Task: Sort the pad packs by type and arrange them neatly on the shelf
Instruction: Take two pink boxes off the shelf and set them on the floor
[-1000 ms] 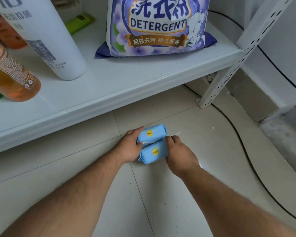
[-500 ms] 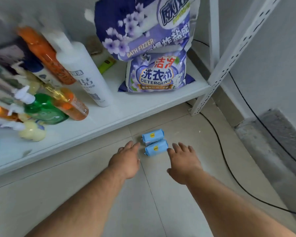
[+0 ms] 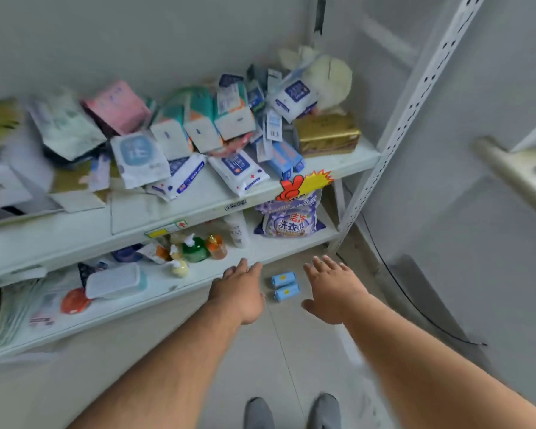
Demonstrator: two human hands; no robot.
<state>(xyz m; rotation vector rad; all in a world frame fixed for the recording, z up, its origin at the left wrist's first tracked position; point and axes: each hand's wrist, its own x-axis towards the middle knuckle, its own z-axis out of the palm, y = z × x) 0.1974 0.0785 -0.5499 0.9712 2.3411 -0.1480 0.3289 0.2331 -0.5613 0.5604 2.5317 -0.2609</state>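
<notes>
Upper shelf [image 3: 338, 167] is carrying jumbled pad packs [image 3: 198, 134]; two blue packs [image 3: 284, 285] are lying on floor. Left hand [image 3: 240, 292] and right hand [image 3: 333, 289] are hovering, fingers spread, holding nothing.

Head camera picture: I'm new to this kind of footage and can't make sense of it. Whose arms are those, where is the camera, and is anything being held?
The camera sits on a person's head, looking forward and down, so the arms are their own. The left hand and right hand are both open with straight fingers, holding nothing. Between them, on the tiled floor, lie two small blue packs side by side. Ahead stands a white shelf; its upper level holds a jumbled heap of packs, the lower one bottles and a detergent bag.
</notes>
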